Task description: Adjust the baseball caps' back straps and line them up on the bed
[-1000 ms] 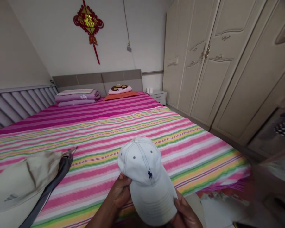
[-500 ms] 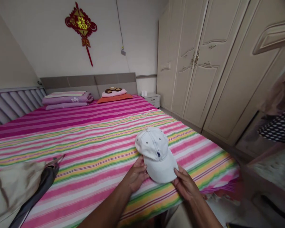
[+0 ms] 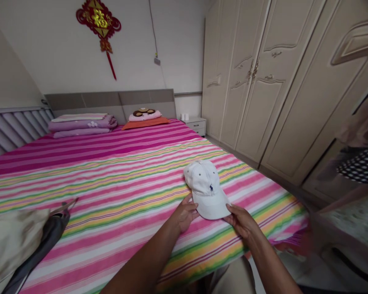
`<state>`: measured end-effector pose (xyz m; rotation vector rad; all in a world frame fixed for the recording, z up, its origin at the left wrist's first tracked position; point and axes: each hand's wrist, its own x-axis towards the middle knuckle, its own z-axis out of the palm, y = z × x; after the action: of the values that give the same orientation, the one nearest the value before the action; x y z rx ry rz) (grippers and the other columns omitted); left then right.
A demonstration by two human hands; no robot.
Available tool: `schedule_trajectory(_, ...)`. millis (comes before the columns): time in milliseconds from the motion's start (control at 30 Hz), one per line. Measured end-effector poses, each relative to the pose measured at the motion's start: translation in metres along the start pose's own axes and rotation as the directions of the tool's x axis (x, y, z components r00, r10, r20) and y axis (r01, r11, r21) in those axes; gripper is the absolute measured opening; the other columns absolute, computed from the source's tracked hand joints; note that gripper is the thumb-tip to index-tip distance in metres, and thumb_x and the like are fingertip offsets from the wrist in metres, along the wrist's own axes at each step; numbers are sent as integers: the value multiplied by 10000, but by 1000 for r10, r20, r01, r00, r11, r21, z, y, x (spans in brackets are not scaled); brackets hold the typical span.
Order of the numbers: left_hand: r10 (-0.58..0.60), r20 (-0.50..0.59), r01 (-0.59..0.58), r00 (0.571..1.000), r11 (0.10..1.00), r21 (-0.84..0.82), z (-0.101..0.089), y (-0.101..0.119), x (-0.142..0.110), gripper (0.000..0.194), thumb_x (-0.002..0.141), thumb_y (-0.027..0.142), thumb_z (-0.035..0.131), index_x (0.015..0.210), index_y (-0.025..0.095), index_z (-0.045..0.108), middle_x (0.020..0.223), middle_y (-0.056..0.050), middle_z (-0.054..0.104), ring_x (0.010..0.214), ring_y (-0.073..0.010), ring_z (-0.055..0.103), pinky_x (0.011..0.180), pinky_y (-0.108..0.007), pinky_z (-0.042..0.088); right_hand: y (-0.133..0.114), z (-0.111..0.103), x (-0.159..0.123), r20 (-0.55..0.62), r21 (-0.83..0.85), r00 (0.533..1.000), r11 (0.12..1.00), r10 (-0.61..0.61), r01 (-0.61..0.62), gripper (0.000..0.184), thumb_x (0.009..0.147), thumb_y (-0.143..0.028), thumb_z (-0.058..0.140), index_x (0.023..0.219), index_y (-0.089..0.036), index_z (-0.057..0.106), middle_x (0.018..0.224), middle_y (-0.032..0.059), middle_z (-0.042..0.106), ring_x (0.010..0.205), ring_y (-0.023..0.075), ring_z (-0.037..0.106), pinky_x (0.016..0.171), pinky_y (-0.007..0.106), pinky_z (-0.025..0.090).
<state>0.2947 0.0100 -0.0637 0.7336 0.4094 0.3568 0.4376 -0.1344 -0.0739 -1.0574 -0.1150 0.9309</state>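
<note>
A white baseball cap [image 3: 204, 183] with a small dark blue emblem on its front sits at the near right part of the striped bed, its brim toward me. My left hand [image 3: 186, 212] pinches the brim's left side, thumb on top and fingers beneath. On the brim's right corner, my right hand [image 3: 237, 219] grips in the same way. The fingers under the brim are partly hidden. Beneath the cap lies a striped bed sheet [image 3: 116, 212] in pink, white, yellow and green.
A beige cloth bag [image 3: 15, 234] with a dark strap lies at the near left. Folded purple bedding [image 3: 82, 124] and an orange pillow [image 3: 145, 122] rest by the headboard [image 3: 104, 102]. A tall wardrobe [image 3: 242, 106] stands right of the bed, beyond a nightstand [image 3: 196, 125].
Both hands have moved the cap slightly farther away and to the right, keeping their hold on the brim. The camera view has shifted a little.
</note>
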Motion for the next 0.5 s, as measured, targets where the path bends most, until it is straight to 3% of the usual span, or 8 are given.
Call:
schedule_trajectory(167,-13,-71,21,997,993,117,9,0,-7,618,594,39,633,1174,197,486,849,-28,638,821,-155,584,922,-385,352,-2,-3,-3,-95,-42,995,999,-10,6,120,635,-124,690,741,-89,647,669,65,694,588,162,644,516,235,565)
schedule_trajectory(300,11,-99,6,995,986,169,17,-3,-12,537,579,17,614,1088,178,547,927,-56,646,832,-160,572,934,-383,327,3,-3,-4,-166,-95,983,994,-74,59,151,619,-160,711,717,-100,613,558,25,650,467,126,597,427,206,538)
schedule_trajectory(400,72,-66,-57,995,976,208,14,-7,-20,507,560,12,630,1039,172,584,1073,-95,619,1000,-214,534,959,-378,299,10,-2,-4,-220,-136,963,983,-154,126,224,584,-190,739,718,-126,572,463,-34,588,360,95,534,357,185,501)
schedule_trajectory(500,95,-78,-71,992,962,263,0,-13,-38,439,557,60,671,978,173,625,1192,-127,555,1191,-289,395,978,-409,268,18,-2,-3,-262,-172,936,966,-234,193,299,550,-246,760,728,-138,545,409,-63,544,309,92,506,313,178,468)
